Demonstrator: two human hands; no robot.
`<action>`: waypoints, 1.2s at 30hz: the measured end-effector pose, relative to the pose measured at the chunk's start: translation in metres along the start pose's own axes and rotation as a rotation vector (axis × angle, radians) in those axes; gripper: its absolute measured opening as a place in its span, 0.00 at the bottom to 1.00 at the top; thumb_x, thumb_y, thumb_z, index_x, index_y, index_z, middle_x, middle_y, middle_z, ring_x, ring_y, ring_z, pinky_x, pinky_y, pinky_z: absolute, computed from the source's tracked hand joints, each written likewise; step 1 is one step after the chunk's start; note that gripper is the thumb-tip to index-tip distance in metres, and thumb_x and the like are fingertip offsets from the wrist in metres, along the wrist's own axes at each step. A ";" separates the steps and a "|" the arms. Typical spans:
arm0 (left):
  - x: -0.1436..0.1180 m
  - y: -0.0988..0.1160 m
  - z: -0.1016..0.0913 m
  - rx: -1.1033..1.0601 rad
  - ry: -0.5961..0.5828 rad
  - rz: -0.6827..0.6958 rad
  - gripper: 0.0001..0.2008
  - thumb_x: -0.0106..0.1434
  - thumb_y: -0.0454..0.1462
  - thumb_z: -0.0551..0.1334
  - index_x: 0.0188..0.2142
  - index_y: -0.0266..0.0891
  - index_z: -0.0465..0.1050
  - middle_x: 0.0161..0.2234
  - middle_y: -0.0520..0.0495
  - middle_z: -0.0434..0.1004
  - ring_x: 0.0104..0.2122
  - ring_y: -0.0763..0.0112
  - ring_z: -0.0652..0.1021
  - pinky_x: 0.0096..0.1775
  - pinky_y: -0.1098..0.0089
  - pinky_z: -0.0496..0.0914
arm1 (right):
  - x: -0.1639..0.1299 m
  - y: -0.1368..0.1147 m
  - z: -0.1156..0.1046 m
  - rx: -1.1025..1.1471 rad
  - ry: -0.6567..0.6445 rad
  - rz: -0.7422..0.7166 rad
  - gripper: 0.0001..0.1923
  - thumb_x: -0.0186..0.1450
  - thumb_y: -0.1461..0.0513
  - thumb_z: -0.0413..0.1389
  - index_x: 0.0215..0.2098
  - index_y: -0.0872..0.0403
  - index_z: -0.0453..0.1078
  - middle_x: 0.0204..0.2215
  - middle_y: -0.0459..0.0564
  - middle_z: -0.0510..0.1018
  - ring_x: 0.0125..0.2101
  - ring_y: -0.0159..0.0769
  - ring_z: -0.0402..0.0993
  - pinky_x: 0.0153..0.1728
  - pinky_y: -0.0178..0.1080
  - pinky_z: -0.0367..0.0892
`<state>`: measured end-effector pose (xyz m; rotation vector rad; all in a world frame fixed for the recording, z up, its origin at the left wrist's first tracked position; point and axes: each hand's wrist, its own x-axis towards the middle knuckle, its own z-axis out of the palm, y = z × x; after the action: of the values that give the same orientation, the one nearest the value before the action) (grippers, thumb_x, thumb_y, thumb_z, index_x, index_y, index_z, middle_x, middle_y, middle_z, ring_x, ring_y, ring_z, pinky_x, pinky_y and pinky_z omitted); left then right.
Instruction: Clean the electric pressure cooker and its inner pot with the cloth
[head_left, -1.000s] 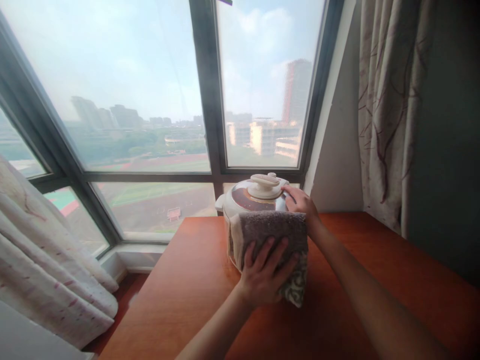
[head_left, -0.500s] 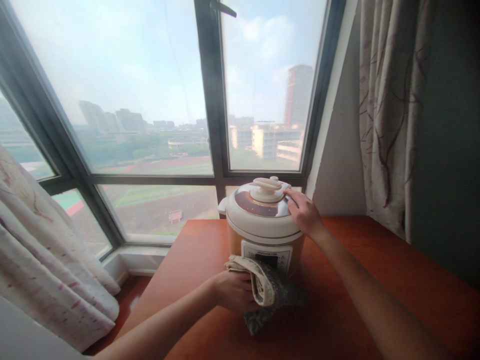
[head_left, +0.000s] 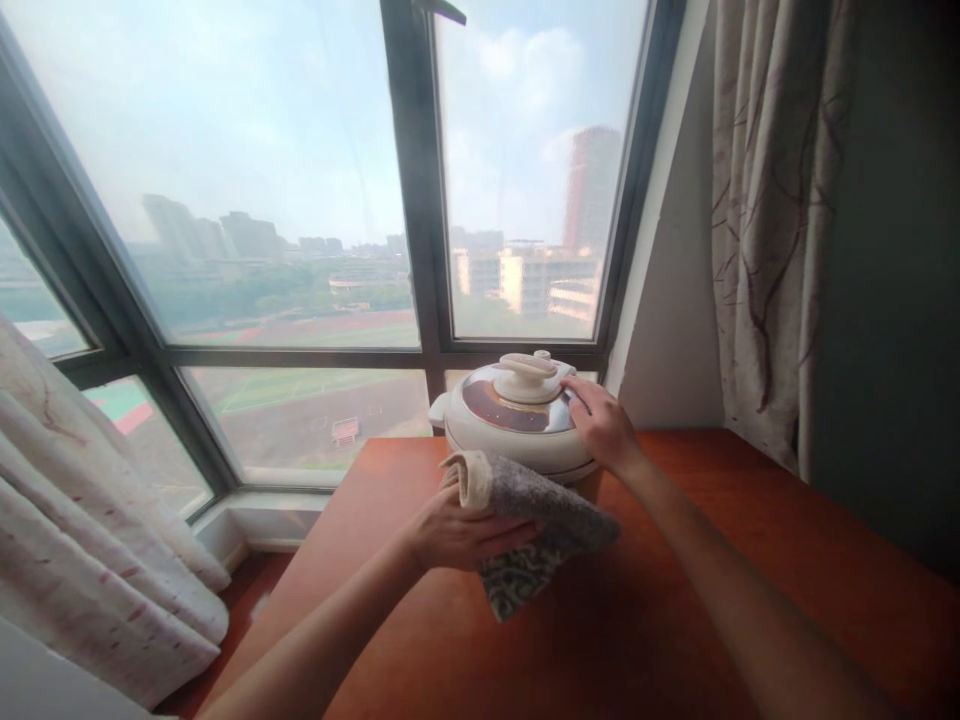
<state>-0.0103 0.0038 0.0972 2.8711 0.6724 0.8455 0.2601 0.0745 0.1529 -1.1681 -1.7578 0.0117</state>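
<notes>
Head view, left to right. Patterned curtain [head_left: 90, 540], lower left, beside the window [head_left: 300, 200]. Left hand [head_left: 457, 530]: fingers clamped on a folded grey towel [head_left: 536, 505], held against the front of the cooker, patterned corner hanging down toward the counter [head_left: 750, 560]. Cream electric pressure cooker [head_left: 517, 420]: standing at the counter's far edge, near the window, lid on. Right hand [head_left: 604, 425]: fingers spread flat, resting on the lid's right side. Second curtain [head_left: 765, 230], upper right.
</notes>
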 end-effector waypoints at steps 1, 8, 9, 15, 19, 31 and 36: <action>0.004 0.000 -0.001 0.096 0.103 0.004 0.20 0.65 0.42 0.63 0.56 0.58 0.75 0.49 0.46 0.83 0.49 0.59 0.81 0.60 0.56 0.65 | 0.000 0.000 0.000 0.002 0.003 0.000 0.21 0.65 0.61 0.46 0.51 0.53 0.75 0.54 0.56 0.78 0.57 0.46 0.71 0.62 0.52 0.61; 0.025 0.015 0.019 0.262 0.728 -0.216 0.39 0.64 0.50 0.59 0.71 0.41 0.52 0.69 0.37 0.58 0.69 0.47 0.57 0.67 0.45 0.50 | 0.000 0.001 -0.001 -0.004 -0.017 0.004 0.22 0.65 0.61 0.46 0.52 0.54 0.74 0.55 0.57 0.77 0.58 0.48 0.70 0.62 0.53 0.61; 0.027 0.018 0.025 0.206 0.816 -0.269 0.39 0.65 0.50 0.58 0.71 0.41 0.50 0.70 0.37 0.56 0.69 0.48 0.56 0.67 0.45 0.51 | -0.001 0.001 -0.001 -0.002 -0.014 0.002 0.22 0.65 0.61 0.46 0.51 0.54 0.74 0.55 0.57 0.77 0.58 0.47 0.70 0.62 0.53 0.61; 0.033 0.031 0.062 -0.043 1.142 -0.552 0.33 0.69 0.46 0.57 0.70 0.42 0.53 0.71 0.37 0.53 0.70 0.54 0.56 0.68 0.50 0.50 | -0.001 -0.002 -0.001 0.005 0.000 0.008 0.21 0.65 0.61 0.46 0.51 0.55 0.75 0.55 0.57 0.77 0.58 0.47 0.70 0.62 0.52 0.61; 0.028 0.041 0.088 -0.421 1.275 -0.983 0.27 0.69 0.49 0.56 0.63 0.37 0.65 0.64 0.35 0.66 0.66 0.54 0.64 0.66 0.52 0.57 | -0.002 -0.002 -0.001 0.006 0.004 0.008 0.22 0.66 0.61 0.46 0.51 0.55 0.75 0.55 0.58 0.77 0.58 0.47 0.70 0.62 0.52 0.61; 0.030 0.099 0.123 -0.801 1.351 -1.316 0.25 0.65 0.51 0.60 0.56 0.41 0.72 0.55 0.41 0.78 0.61 0.55 0.72 0.59 0.57 0.70 | -0.003 -0.002 -0.001 0.010 0.021 0.009 0.21 0.65 0.61 0.46 0.51 0.52 0.75 0.54 0.55 0.78 0.58 0.47 0.70 0.62 0.53 0.61; 0.025 0.117 0.127 -0.918 1.396 -1.398 0.24 0.63 0.50 0.63 0.53 0.40 0.73 0.48 0.40 0.81 0.54 0.51 0.78 0.54 0.55 0.74 | -0.002 -0.005 -0.001 0.027 0.022 0.001 0.21 0.66 0.61 0.46 0.50 0.54 0.75 0.54 0.57 0.78 0.58 0.47 0.70 0.63 0.53 0.60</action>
<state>0.1217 -0.0845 0.0245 0.3503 1.3957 1.8216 0.2576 0.0703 0.1541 -1.1461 -1.7331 0.0229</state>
